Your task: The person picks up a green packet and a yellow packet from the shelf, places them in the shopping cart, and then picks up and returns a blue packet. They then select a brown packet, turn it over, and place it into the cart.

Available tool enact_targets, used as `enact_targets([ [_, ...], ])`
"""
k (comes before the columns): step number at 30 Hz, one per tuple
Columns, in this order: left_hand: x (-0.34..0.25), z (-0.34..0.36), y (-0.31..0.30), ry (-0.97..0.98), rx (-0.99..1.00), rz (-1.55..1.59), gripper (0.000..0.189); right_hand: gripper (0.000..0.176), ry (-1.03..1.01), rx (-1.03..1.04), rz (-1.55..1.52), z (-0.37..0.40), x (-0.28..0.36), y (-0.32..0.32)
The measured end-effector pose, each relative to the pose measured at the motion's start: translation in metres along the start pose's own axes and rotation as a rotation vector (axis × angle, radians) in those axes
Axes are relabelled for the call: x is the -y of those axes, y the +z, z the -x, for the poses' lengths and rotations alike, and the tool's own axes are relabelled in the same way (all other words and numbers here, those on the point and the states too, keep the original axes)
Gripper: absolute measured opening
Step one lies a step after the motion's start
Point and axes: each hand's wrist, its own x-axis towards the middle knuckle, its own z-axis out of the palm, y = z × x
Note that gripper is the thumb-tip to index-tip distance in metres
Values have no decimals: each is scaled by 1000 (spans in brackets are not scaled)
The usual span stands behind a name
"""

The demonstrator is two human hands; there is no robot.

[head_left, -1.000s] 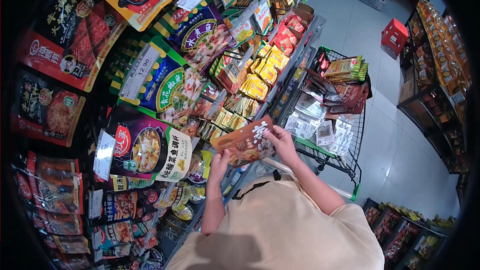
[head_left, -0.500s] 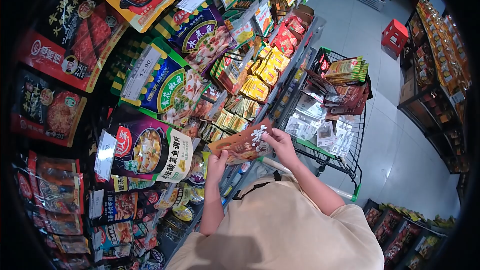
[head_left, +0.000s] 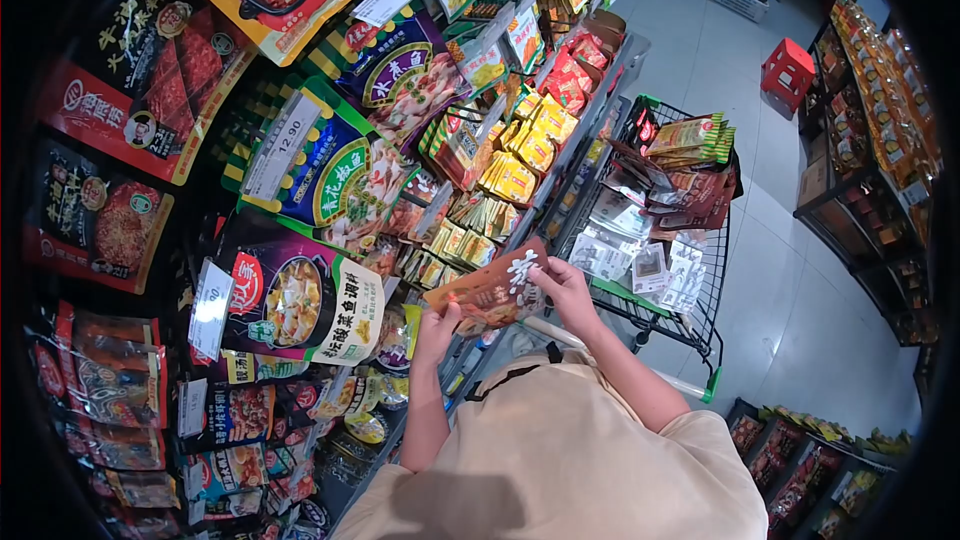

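A brown seasoning packet [head_left: 490,292] with white lettering is stretched between my two hands in front of my body. My left hand [head_left: 438,328] pinches its left end, thumb on the printed face. At the packet's right end, my right hand [head_left: 566,292] grips the edge near the lettering. The fingers behind the packet are hidden. Just beyond it stands a shopping cart [head_left: 715,325] holding brown packets [head_left: 690,195], green-and-yellow packets [head_left: 690,138] and clear-and-white packets [head_left: 607,255].
Shelves of seasoning pouches [head_left: 300,290] with price tags [head_left: 283,145] rise close on my left. Boxes of yellow packets [head_left: 535,145] line the shelf ahead. A red stool [head_left: 788,73] stands on the tiled floor beyond the cart. Another rack [head_left: 870,120] is at the right.
The packet has tilted slightly, with its face turned more toward me, and moved a little to the right. Both hands keep hold of it. The cart looks unmoved.
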Motion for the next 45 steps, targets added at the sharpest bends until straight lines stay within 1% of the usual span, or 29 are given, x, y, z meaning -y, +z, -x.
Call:
enact_targets([
  [1, -2, 0, 2, 0, 1, 0, 44, 21, 20, -8, 14, 0, -1, -1],
  [8, -1, 0, 8, 47, -33, 53, 41, 23, -5, -23, -37, 1, 2, 3],
  [10, -7, -1, 13, 60, -40, 57, 40, 23, -30, -9, 18, 0, -1, 2],
  [11, -9, -2, 16, 69, -66, 23, 39, 23, -30, -9, 18, 0, -1, 0],
  [13, -10, -2, 17, 77, -94, -11, 37, 17, 74, -5, 31, 1, 2, -2],
  [15, -7, -3, 16, 38, -116, -43, 31, 17, 63, 6, 41, 1, 6, 0],
  [16, -8, -4, 18, 39, -115, -44, 31, 17, 50, 15, 52, 0, 9, 1],
  [18, -11, -3, 24, 110, -193, -3, 30, 17, 37, 32, 27, 3, 22, 8],
  [19, -13, -2, 25, 112, -193, -5, 30, 18, 25, 47, 4, 3, 27, 11],
  [20, -14, -1, 26, 146, -241, -58, 31, 18, 22, 47, 3, 2, 26, 11],
  [21, -20, 0, 29, 180, -289, -110, 31, 19, -5, 58, 47, 0, 25, 10],
  [22, -26, 1, 31, 181, -287, -112, 31, 20, -32, 69, 91, -2, 24, 10],
  [24, -37, 6, 34, 260, -293, -136, 32, 22, -49, 89, 78, -5, 24, 13],
  [26, -37, 4, 28, 284, -291, -173, 31, 23, -65, 112, 64, -11, 24, 13],
  [28, -41, 3, 27, 308, -290, -209, 31, 28, -93, 180, 162, -18, 24, 12],
  [29, -42, 2, 29, 300, -345, -236, 30, 28, -94, 180, 160, -24, 24, 12],
  [30, -44, 1, 32, 291, -400, -262, 29, 33, -20, 182, 229, -29, 22, 12],
  [31, -37, 0, 31, 293, -398, -264, 29, 38, 52, 183, 297, -33, 18, 11],
  [32, -24, -2, 27, 277, -421, -320, 27, 38, 49, 182, 295, -39, 2, 6],
  [33, -17, -3, 25, 263, -445, -377, 26, 43, -15, 181, 397, -50, -22, 0],
  [34, -14, -2, 27, 261, -449, -367, 27, 50, -78, 177, 498, -57, -40, -4],
  [35, -8, -1, 23, 264, -443, -370, 27, 50, -82, 172, 496, -58, -47, -5],
  [37, 12, -2, 14, 250, -534, -344, 26, 57, -79, 237, 354, -54, -59, -3],
  [38, 18, -2, 9, 241, -553, -229, 27, 57, -100, 224, 432, -52, -64, -4],
  [39, 19, -3, 8, 239, -559, -230, 27, 57, -97, 230, 430, -51, -73, -5],
  [41, 18, -3, 7, 120, -639, 12, 28, 56, -78, 214, 472, -51, -91, -10],
  [42, 22, -3, 1, 117, -615, 9, 28, 56, -76, 216, 472, -50, -88, -10],
  [43, 27, -5, -5, 115, -616, 10, 28, 56, -33, 231, 483, -48, -85, -11],
  [45, 35, -6, -11, 94, -599, 38, 31, 55, 15, 244, 492, -43, -76, -12],
])
